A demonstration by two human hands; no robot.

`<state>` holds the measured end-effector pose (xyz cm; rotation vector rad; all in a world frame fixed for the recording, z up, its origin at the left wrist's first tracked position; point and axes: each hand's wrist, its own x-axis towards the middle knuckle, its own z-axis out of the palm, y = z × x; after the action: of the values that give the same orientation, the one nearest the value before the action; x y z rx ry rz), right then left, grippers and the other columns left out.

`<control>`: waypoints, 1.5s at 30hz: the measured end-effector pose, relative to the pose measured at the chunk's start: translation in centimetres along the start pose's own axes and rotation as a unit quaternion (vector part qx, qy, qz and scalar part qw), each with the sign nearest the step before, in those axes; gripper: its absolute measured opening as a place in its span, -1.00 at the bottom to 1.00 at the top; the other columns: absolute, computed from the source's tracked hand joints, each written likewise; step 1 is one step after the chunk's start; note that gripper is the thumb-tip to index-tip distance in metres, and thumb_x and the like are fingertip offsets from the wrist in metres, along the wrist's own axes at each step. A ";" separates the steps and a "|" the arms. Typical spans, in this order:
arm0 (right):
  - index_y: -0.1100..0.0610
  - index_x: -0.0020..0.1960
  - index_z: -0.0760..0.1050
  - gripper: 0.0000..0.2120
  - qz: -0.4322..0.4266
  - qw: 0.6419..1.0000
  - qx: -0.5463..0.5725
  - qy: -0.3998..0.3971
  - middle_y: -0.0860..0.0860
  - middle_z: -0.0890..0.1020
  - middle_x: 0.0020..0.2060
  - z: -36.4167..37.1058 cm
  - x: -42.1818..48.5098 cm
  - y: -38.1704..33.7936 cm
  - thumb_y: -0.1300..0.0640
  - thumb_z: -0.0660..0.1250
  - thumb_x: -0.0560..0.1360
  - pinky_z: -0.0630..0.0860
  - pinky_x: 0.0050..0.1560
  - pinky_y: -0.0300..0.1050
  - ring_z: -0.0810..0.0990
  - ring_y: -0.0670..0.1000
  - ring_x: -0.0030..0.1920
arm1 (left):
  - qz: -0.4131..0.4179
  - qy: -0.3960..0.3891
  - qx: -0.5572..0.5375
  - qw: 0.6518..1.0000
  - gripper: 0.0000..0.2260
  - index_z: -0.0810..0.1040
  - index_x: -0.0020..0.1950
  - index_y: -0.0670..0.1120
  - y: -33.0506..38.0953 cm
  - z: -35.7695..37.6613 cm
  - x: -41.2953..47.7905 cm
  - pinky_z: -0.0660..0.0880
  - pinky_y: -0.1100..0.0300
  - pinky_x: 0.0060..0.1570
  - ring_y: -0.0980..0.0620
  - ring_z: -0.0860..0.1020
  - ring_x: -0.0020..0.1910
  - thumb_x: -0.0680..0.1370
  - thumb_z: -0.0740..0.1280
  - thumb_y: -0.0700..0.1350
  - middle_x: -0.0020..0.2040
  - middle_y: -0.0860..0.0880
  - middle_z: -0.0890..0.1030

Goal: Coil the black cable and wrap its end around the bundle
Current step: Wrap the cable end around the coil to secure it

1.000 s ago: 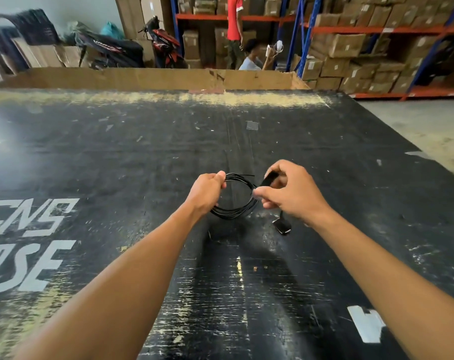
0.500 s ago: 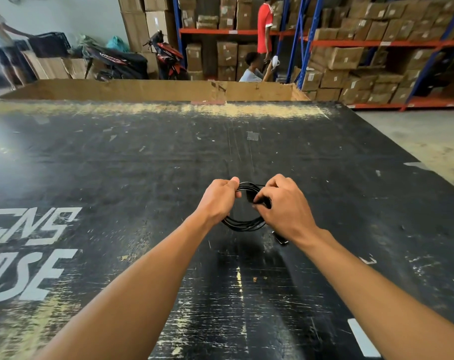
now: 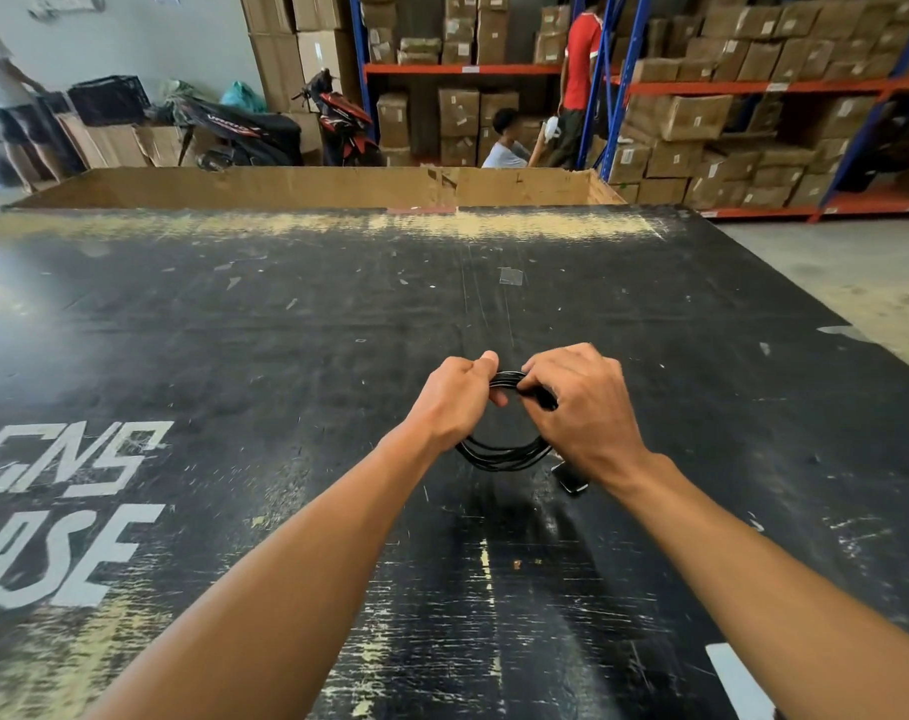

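The black cable (image 3: pixel 499 454) is already gathered into a round coil of several loops, held in the air above the black tabletop (image 3: pixel 286 345). The left hand (image 3: pixel 455 400) is closed on the upper left of the coil, thumb and fingers pinching the strands together. The right hand (image 3: pixel 579 407) is closed on the upper right, its fingers curled over the bundle and over a thicker black section that appears to be the free end. A connector plug (image 3: pixel 571 479) hangs just below the right wrist; its lead is hidden behind the hand.

The step in hand appears to be the wrap. Recommended practice:

- Keep the left-hand pinch firm so the loops stay aligned and do not spring apart.
- Lead the free end through the centre of the coil and around all strands, not around part of them.
- Lay each turn tight against the one beside it.
- Leave enough tail to tuck under the final turn.
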<state>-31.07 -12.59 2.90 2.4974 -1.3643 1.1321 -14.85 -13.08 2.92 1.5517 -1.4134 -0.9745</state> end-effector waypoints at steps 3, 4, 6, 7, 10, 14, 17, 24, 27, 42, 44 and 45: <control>0.07 -0.20 0.59 -0.94 -0.007 1.000 -0.002 0.000 -0.08 0.68 -0.21 0.0 -0.1 0.2 0.09 0.38 0.38 0.39 -0.15 -0.03 0.61 0.08 -0.15 | 0.003 0.003 0.004 1.000 -0.49 0.62 -0.39 -0.08 0.3 -0.1 -0.1 0.24 0.14 -0.40 0.05 0.23 -0.57 0.58 0.09 0.14 -0.53 0.02 0.25; 0.07 -0.20 0.59 -0.92 -0.011 1.000 -0.002 0.002 -0.07 0.69 -0.22 0.0 -0.1 0.2 0.07 0.36 0.39 0.39 -0.17 -0.03 0.61 0.08 -0.18 | 0.005 0.004 0.005 1.000 -0.50 0.62 -0.38 -0.08 0.4 -0.1 -0.1 0.23 0.14 -0.42 0.06 0.22 -0.58 0.58 0.09 0.12 -0.55 0.05 0.24; 0.07 -0.20 0.59 -0.90 -0.010 1.000 0.004 0.005 -0.07 0.69 -0.23 -0.1 0.0 0.3 0.06 0.35 0.40 0.42 -0.20 -0.03 0.61 0.08 -0.20 | 0.010 0.004 0.004 1.000 -0.54 0.63 -0.34 -0.08 0.5 -0.1 -0.1 0.20 0.14 -0.44 0.09 0.21 -0.60 0.59 0.10 0.07 -0.59 0.08 0.23; 0.07 -0.18 0.61 -0.93 -0.007 1.000 0.012 0.003 -0.07 0.70 -0.23 -0.1 -0.1 0.3 0.08 0.38 0.41 0.45 -0.21 -0.02 0.62 0.09 -0.20 | 0.012 0.004 0.005 1.000 -0.56 0.64 -0.33 -0.09 0.6 -0.1 -0.2 0.18 0.13 -0.44 0.10 0.20 -0.60 0.59 0.11 0.05 -0.61 0.08 0.23; 0.09 -0.07 0.66 -0.88 0.001 0.996 0.086 -0.014 -0.04 0.74 -0.17 -0.5 -0.3 0.6 0.25 0.46 0.42 0.57 -0.16 0.02 0.67 0.06 -0.17 | 0.016 0.000 0.007 1.000 -0.59 0.65 -0.33 -0.05 0.5 -0.4 0.0 0.15 0.13 -0.44 0.08 0.19 -0.56 0.58 0.14 0.04 -0.55 0.09 0.22; 0.08 -0.06 0.69 -0.90 0.054 0.985 0.162 -0.028 -0.08 0.73 -0.23 -1.4 -0.1 0.8 0.22 0.46 0.44 0.58 -0.13 -0.06 0.66 -0.07 -0.23 | 0.012 -0.024 -0.003 1.000 -0.63 0.67 -0.34 0.03 0.3 -0.5 -0.1 0.12 0.13 -0.44 0.06 0.16 -0.49 0.57 0.19 0.03 -0.44 0.01 0.20; 0.08 -0.05 0.69 -0.90 0.061 0.984 0.163 -0.033 -0.05 0.73 -0.25 -1.6 -0.1 0.9 0.17 0.43 0.46 0.58 -0.16 0.02 0.67 0.01 -0.24 | 0.001 -0.033 -0.031 0.999 -0.67 0.64 -0.14 -0.21 0.3 -0.4 -0.1 0.11 0.13 -0.42 0.07 0.15 -0.47 0.58 0.21 -0.02 -0.46 0.07 0.22; 0.07 -0.10 0.70 -0.91 0.134 0.968 0.204 -0.064 0.03 0.71 -0.30 -2.2 0.9 1.3 0.19 0.42 0.46 0.56 -0.17 0.01 0.63 0.09 -0.26 | 0.023 -0.061 -0.056 0.996 -0.75 0.43 -0.32 -0.06 0.7 -0.4 -0.6 0.12 0.21 -0.48 0.13 0.18 -0.49 0.57 0.25 -0.15 -0.48 0.11 0.26; 0.07 -0.10 0.70 -0.89 0.163 0.958 0.220 -0.086 -0.03 0.73 -0.24 -2.4 1.6 1.3 0.21 0.40 0.48 0.58 -0.05 -0.04 0.66 0.01 -0.17 | 0.049 -0.067 -0.046 0.996 -0.82 0.50 -0.25 -0.10 1.4 -0.3 -1.0 0.15 0.25 -0.49 0.15 0.19 -0.51 0.54 0.24 -0.24 -0.50 0.13 0.28; 0.22 -0.25 0.69 -0.96 0.258 0.908 0.294 -0.152 0.06 0.68 -0.39 -4.0 3.2 1.0 0.26 0.52 0.36 0.44 -0.33 -0.22 0.54 -0.13 -0.40 | 0.088 -0.060 0.077 0.991 -0.75 0.57 -0.26 -0.08 1.8 -1.0 -1.4 0.26 0.19 -0.37 0.12 0.29 -0.46 0.58 0.25 -0.05 -0.49 0.13 0.33; 0.20 -0.27 0.68 -0.96 0.254 0.916 0.286 -0.122 0.10 0.70 -0.37 -3.8 3.1 1.0 0.26 0.52 0.36 0.46 -0.30 -0.17 0.55 -0.11 -0.39 | 0.044 -0.063 0.078 0.994 -0.58 0.56 -0.35 -0.04 2.1 -0.6 -1.2 0.27 0.15 -0.33 0.05 0.32 -0.42 0.58 0.16 0.14 -0.43 0.08 0.34; 0.20 -0.27 0.68 -0.96 0.252 0.919 0.283 -0.108 0.13 0.71 -0.35 -3.6 3.0 1.0 0.25 0.52 0.35 0.48 -0.27 -0.13 0.56 -0.08 -0.36 | 0.025 -0.066 0.084 0.994 -0.52 0.58 -0.37 -0.04 2.2 -0.5 -1.0 0.27 0.14 -0.31 0.03 0.32 -0.43 0.58 0.13 0.19 -0.42 0.05 0.34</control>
<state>-32.92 -13.82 7.15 2.7942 -2.0881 1.5727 -15.24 -12.17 5.16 1.5896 -1.6553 -0.9642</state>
